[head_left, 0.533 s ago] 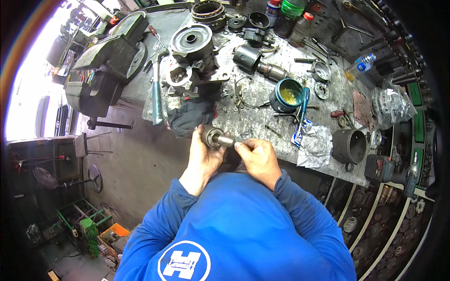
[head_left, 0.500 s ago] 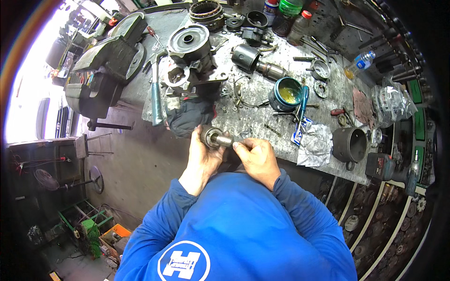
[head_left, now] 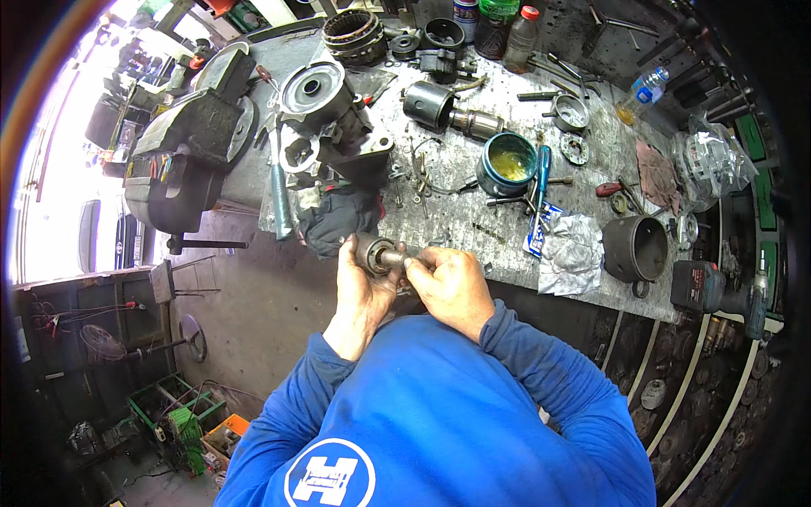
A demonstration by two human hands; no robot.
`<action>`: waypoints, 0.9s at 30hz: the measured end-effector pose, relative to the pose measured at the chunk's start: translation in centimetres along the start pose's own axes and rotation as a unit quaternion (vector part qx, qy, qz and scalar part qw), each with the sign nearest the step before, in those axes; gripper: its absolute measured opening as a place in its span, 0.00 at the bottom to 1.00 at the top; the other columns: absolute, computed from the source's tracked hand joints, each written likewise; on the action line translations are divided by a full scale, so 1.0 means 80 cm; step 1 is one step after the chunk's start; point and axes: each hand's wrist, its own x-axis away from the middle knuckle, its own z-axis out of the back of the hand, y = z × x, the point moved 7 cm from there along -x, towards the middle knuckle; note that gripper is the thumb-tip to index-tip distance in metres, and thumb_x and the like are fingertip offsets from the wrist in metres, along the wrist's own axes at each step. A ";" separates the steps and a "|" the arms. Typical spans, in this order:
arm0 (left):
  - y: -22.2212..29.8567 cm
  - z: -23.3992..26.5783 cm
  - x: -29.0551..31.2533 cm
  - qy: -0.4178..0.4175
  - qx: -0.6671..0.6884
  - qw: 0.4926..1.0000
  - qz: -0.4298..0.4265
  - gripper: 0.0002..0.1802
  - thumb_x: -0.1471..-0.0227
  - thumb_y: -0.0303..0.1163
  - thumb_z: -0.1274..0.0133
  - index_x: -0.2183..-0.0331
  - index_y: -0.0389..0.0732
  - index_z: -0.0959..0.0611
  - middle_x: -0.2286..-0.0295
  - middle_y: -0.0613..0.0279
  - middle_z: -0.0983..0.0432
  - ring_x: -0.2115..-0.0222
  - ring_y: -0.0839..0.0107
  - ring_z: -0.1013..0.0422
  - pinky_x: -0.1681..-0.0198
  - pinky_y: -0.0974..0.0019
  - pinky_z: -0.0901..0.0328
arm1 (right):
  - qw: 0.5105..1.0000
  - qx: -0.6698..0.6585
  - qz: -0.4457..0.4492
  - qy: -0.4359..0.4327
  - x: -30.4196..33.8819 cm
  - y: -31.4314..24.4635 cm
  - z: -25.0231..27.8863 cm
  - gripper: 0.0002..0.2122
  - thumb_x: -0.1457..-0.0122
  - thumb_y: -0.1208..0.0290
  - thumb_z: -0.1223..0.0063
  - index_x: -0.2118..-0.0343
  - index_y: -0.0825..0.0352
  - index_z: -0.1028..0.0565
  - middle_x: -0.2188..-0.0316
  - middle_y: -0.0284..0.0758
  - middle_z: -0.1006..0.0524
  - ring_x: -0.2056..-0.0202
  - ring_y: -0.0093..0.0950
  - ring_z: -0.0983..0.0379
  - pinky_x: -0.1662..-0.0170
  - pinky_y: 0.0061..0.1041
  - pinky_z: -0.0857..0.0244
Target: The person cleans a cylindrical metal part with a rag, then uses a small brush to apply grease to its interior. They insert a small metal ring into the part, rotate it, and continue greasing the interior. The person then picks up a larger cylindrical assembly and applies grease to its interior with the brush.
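Observation:
My left hand [head_left: 358,296] is wrapped round a cup-shaped metal part [head_left: 369,252] with a ring inside its open face, perhaps a starter drive clutch. My right hand [head_left: 454,286] pinches a short, smooth metal shaft [head_left: 393,258], whose left end meets the mouth of the cup. Whether the two pieces are joined cannot be seen. Both hands are just off the front edge of the workbench [head_left: 498,269]. Right behind them lies a dark rag [head_left: 336,221], partly hanging over that edge.
A cast motor housing [head_left: 338,127] stands behind the rag, beside a blue-handled hammer [head_left: 281,198]. A grease tin [head_left: 507,165], white crumpled cloth [head_left: 571,258] and metal cylinder [head_left: 635,248] sit to the right. A large vise [head_left: 190,139] is at the left.
The shaft and my right hand have moved slightly left, closer to the cup's mouth. My left hand keeps its hold. The whole view has shifted a little.

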 end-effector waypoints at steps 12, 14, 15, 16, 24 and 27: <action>0.003 -0.001 0.000 -0.021 0.007 1.000 -0.008 0.25 0.33 0.49 0.49 0.49 0.39 0.32 0.61 0.50 0.25 0.58 0.50 0.23 0.51 0.46 0.26 | 0.999 0.023 0.048 0.007 -0.003 -0.018 -0.009 0.12 0.38 0.68 0.43 0.73 0.72 0.20 0.79 0.48 0.24 0.76 0.46 0.23 0.71 0.40 0.31; 0.002 -0.001 0.001 -0.019 0.013 1.000 0.006 0.25 0.33 0.50 0.49 0.49 0.39 0.32 0.61 0.49 0.25 0.58 0.50 0.23 0.51 0.47 0.26 | 0.996 0.039 0.082 0.005 -0.004 -0.024 -0.010 0.11 0.39 0.68 0.42 0.72 0.72 0.20 0.78 0.48 0.23 0.74 0.47 0.22 0.70 0.41 0.30; 0.003 -0.001 0.001 -0.022 0.001 1.000 -0.001 0.25 0.33 0.50 0.50 0.49 0.39 0.32 0.62 0.50 0.25 0.58 0.50 0.23 0.52 0.48 0.26 | 0.993 0.060 0.104 -0.003 -0.004 -0.027 -0.012 0.10 0.39 0.68 0.42 0.71 0.71 0.19 0.77 0.48 0.22 0.73 0.47 0.22 0.69 0.41 0.30; 0.005 -0.002 0.001 -0.028 -0.003 1.000 -0.001 0.26 0.33 0.50 0.50 0.49 0.39 0.32 0.62 0.50 0.25 0.58 0.50 0.24 0.53 0.48 0.26 | 0.988 0.078 0.130 -0.008 -0.004 -0.031 -0.014 0.10 0.39 0.68 0.42 0.70 0.71 0.19 0.76 0.47 0.22 0.72 0.47 0.22 0.68 0.41 0.30; 0.002 0.003 -0.005 -0.041 -0.026 0.997 0.063 0.22 0.32 0.50 0.51 0.56 0.39 0.28 0.67 0.58 0.25 0.63 0.63 0.23 0.59 0.56 0.24 | 0.974 0.150 0.166 -0.039 -0.006 -0.039 -0.031 0.07 0.41 0.70 0.42 0.69 0.69 0.23 0.73 0.43 0.23 0.70 0.46 0.23 0.65 0.42 0.28; -0.007 0.001 -0.004 -0.049 -0.024 0.993 0.105 0.21 0.31 0.52 0.53 0.60 0.42 0.25 0.69 0.61 0.23 0.67 0.68 0.23 0.59 0.58 0.24 | 0.943 0.229 0.232 -0.063 -0.009 -0.043 -0.038 0.07 0.46 0.70 0.41 0.68 0.66 0.24 0.71 0.40 0.24 0.68 0.43 0.22 0.63 0.42 0.27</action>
